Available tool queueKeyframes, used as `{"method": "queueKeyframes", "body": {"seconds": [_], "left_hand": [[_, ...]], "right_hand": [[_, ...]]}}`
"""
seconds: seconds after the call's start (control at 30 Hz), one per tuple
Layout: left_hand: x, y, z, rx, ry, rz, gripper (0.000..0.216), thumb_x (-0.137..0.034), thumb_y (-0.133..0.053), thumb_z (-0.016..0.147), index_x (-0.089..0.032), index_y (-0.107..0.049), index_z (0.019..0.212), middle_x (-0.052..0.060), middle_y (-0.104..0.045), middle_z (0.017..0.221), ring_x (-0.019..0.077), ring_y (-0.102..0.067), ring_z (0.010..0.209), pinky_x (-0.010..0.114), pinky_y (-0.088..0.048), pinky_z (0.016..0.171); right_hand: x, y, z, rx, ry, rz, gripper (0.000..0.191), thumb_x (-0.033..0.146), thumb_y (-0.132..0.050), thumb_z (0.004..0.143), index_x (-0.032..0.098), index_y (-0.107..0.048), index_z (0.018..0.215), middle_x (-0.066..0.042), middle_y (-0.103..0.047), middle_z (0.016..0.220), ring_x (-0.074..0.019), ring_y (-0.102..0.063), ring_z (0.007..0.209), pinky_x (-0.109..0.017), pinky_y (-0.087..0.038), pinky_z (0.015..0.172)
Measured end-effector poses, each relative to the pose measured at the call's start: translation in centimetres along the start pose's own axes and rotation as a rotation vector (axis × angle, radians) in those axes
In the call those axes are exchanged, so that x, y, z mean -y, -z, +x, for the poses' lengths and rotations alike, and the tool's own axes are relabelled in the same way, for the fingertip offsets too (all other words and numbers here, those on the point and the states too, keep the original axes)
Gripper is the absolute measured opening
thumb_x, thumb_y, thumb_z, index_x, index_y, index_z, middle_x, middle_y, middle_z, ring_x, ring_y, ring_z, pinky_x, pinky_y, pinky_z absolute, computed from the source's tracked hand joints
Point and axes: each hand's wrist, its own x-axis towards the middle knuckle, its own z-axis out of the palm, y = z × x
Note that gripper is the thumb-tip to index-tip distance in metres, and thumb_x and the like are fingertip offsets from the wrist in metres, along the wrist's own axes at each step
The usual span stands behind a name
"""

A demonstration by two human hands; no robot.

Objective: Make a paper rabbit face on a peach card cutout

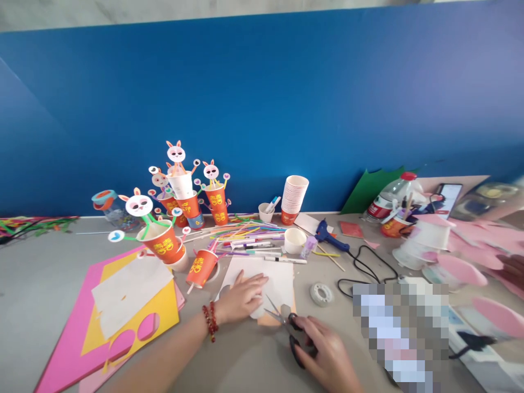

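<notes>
My left hand (241,297) lies on a white sheet of paper (282,278) near the table's front, fingers stretched out and pressing a small paper piece flat. It wears a red bead bracelet (210,322). My right hand (327,355) is closed on black-handled scissors (286,322), whose blades are parted at the paper's edge, just right of the left hand's fingers.
Red paper cups with bunny faces on sticks (180,191) stand at the back left. Pink and yellow foam sheets (82,338) lie front left. A stack of cups (293,199), scattered pens (254,240), a blue glue gun (327,234), a tape roll (321,293) and pink cutouts (462,267) surround the hands.
</notes>
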Motion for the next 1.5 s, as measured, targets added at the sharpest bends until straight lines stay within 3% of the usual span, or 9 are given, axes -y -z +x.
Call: {"method": "queueKeyframes", "body": {"seconds": [0.33, 0.5, 0.7, 1.1, 1.2, 1.3, 1.4, 1.5], "left_hand": [[0.6, 0.5, 0.0, 0.003, 0.009, -0.001, 0.025, -0.028, -0.039, 0.097, -0.024, -0.062, 0.106, 0.003, -0.038, 0.152, 0.0175, -0.028, 0.143, 0.049, 0.000, 0.119], [0.9, 0.4, 0.2, 0.003, 0.009, 0.040, 0.025, -0.028, -0.040, 0.097, -0.023, -0.061, 0.109, 0.004, -0.035, 0.153, 0.0186, -0.025, 0.144, 0.051, 0.001, 0.118], [2.0, 0.7, 1.9, -0.043, 0.067, 0.050, 0.025, -0.026, -0.037, 0.095, -0.022, -0.061, 0.099, 0.005, -0.034, 0.154, 0.0167, -0.024, 0.144, 0.048, 0.002, 0.118], [2.6, 0.6, 3.7, -0.203, 0.068, -0.081, 0.018, -0.023, -0.043, 0.091, -0.020, -0.061, 0.088, 0.007, -0.039, 0.151, 0.0202, -0.028, 0.143, 0.052, 0.002, 0.117], [2.8, 1.0, 3.5, -0.294, 0.055, -0.157, 0.017, -0.026, -0.046, 0.091, -0.020, -0.062, 0.088, 0.008, -0.050, 0.143, 0.0219, -0.035, 0.139, 0.049, -0.006, 0.118], [2.7, 1.9, 2.6, -0.391, 0.042, -0.234, 0.021, -0.031, -0.047, 0.093, -0.019, -0.063, 0.088, 0.009, -0.060, 0.131, 0.0215, -0.044, 0.131, 0.040, -0.029, 0.113], [2.1, 2.6, 1.2, -0.437, 0.054, -0.287, 0.026, -0.034, -0.044, 0.094, -0.018, -0.065, 0.092, 0.008, -0.066, 0.116, 0.0203, -0.057, 0.114, 0.031, -0.045, 0.097], [1.5, 2.6, -0.2, -0.430, 0.105, -0.301, 0.033, -0.035, -0.038, 0.096, -0.017, -0.065, 0.088, 0.006, -0.069, 0.091, 0.0182, -0.064, 0.085, 0.026, -0.051, 0.071]], "right_hand": [[-0.3, -0.1, -0.4, -0.076, -0.065, -0.067, 0.026, 0.023, -0.053, 0.085, 0.016, -0.059, 0.110, -0.006, -0.066, 0.073, -0.0178, -0.062, 0.054, -0.027, -0.051, 0.052], [0.1, -0.1, -0.2, -0.045, -0.055, -0.143, 0.026, 0.023, -0.055, 0.083, 0.017, -0.061, 0.108, -0.007, -0.068, 0.072, -0.0223, -0.067, 0.066, -0.028, -0.053, 0.056], [-0.3, -0.4, -0.3, -0.074, -0.036, -0.158, 0.020, 0.023, -0.054, 0.085, 0.017, -0.061, 0.103, -0.005, -0.068, 0.075, -0.0151, -0.062, 0.049, -0.025, -0.051, 0.051], [-0.2, -0.3, -0.2, -0.109, -0.018, -0.152, 0.015, 0.026, -0.051, 0.089, 0.017, -0.058, 0.099, -0.004, -0.065, 0.069, -0.0155, -0.062, 0.053, -0.024, -0.049, 0.051], [-0.4, -0.4, -0.3, -0.098, -0.037, -0.152, 0.016, 0.026, -0.052, 0.089, 0.017, -0.058, 0.100, -0.002, -0.063, 0.066, -0.0158, -0.061, 0.053, -0.024, -0.048, 0.051], [-0.7, -0.5, -0.5, -0.080, -0.077, -0.119, 0.018, 0.028, -0.052, 0.090, 0.017, -0.058, 0.102, -0.001, -0.061, 0.066, -0.0151, -0.060, 0.052, -0.024, -0.048, 0.051], [-1.1, -0.3, -0.5, -0.052, -0.150, -0.069, 0.018, 0.029, -0.051, 0.090, 0.018, -0.059, 0.102, 0.000, -0.061, 0.067, -0.0149, -0.060, 0.051, -0.024, -0.047, 0.051], [-1.1, 0.2, -0.2, -0.019, -0.217, -0.042, 0.019, 0.031, -0.051, 0.090, 0.019, -0.059, 0.102, 0.000, -0.062, 0.067, -0.0149, -0.060, 0.051, -0.024, -0.046, 0.051]]}}
